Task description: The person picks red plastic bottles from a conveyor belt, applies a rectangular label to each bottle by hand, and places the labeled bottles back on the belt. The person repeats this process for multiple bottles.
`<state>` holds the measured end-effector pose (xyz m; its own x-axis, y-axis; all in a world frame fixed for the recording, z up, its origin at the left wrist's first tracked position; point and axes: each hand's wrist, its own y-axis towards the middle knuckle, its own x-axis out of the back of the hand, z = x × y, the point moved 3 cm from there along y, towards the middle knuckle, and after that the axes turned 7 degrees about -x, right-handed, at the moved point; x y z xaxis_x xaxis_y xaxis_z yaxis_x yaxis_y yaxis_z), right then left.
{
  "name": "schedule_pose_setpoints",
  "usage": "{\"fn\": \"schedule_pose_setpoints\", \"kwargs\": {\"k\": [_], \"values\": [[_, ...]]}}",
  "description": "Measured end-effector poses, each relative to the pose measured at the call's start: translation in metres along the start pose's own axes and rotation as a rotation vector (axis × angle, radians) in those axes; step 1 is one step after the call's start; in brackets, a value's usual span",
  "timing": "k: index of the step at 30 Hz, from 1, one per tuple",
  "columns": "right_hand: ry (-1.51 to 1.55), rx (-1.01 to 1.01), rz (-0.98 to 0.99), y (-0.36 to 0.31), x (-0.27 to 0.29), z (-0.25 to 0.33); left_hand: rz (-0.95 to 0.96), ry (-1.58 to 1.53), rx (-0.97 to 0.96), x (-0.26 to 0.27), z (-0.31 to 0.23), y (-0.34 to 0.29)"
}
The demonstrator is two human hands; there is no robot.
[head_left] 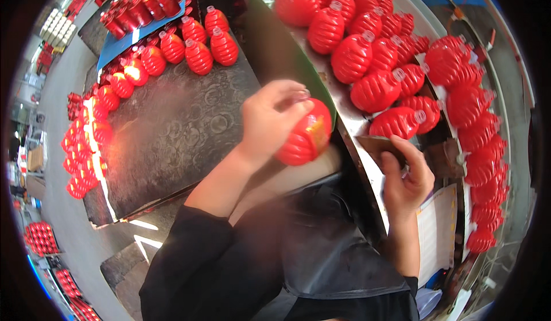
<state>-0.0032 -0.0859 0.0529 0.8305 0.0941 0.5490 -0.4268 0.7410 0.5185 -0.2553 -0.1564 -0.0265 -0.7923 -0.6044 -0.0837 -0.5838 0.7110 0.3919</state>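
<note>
My left hand (270, 120) is pinched round the neck of a red ribbed bottle (304, 143), which hangs tilted above my lap and shows a gold mark on its side. In my right hand (408, 177), a thin flat brown piece (373, 147) is gripped between thumb and fingers, beside the nearest of the lying bottles. Many similar glossy red bottles (376, 90) with clear necks lie heaped on a pale metal tray (359, 127) to the right. The flat piece's exact kind cannot be made out.
On the left is a dark, stained table (189, 111), with red bottles (198, 57) standing along its far and left edges. Beyond them a blue board (112, 50) carries red cylinders (163, 2). Another row of red bottles (482, 131) lines the far right. A white sheet (437, 229) hangs near my right forearm.
</note>
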Motion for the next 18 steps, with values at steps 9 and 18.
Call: {"fn": "schedule_pose_setpoints", "kwargs": {"k": [9,18], "values": [[0.209,-0.525,-0.118,-0.036,0.065,-0.100,-0.425,0.626,-0.086,0.133,0.113,0.040],[0.274,-0.710,-0.419,-0.085,0.118,-0.146,-0.435,0.943,-0.051,0.158,0.167,0.079]]}}
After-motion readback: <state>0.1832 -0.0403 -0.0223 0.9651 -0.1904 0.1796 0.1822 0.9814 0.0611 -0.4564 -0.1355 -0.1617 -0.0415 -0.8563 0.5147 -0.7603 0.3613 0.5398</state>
